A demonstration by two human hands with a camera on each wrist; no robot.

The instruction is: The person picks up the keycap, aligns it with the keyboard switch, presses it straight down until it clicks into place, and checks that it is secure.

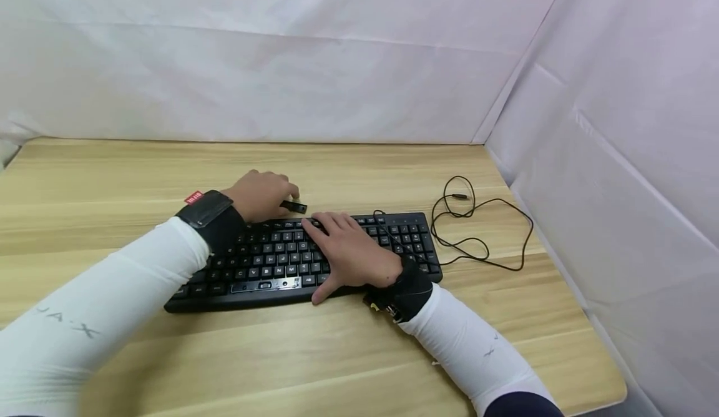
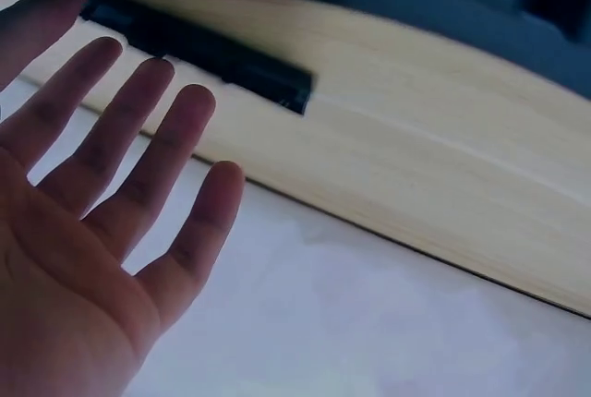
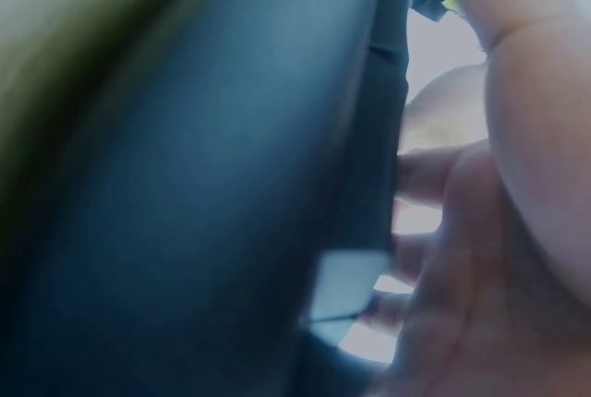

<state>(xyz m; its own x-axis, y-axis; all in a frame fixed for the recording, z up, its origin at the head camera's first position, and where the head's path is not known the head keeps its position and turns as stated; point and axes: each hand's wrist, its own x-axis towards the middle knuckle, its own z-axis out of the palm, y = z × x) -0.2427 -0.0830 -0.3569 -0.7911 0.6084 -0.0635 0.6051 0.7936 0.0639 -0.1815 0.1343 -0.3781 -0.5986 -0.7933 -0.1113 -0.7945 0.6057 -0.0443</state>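
A black keyboard (image 1: 269, 261) lies on the wooden table. My right hand (image 1: 354, 251) rests across its middle, fingers spread over the keys and thumb at the front edge; the right wrist view shows this hand (image 3: 471, 258) beside the blurred keyboard edge (image 3: 212, 185). Behind the keyboard's back edge, my left hand (image 1: 261, 195) is at a narrow black bar (image 1: 294, 206). In the left wrist view the fingers of that hand (image 2: 92, 212) are spread and only loosely bent, with their tips close to the bar (image 2: 203, 46). Whether they touch it I cannot tell.
A thin black cable (image 1: 477, 242) lies in loops at the keyboard's right, part of it crossing the keys, with a plug (image 1: 460, 196) at its end. White sheeting (image 1: 281, 80) hangs behind the wooden table (image 1: 365, 367) and along its right side.
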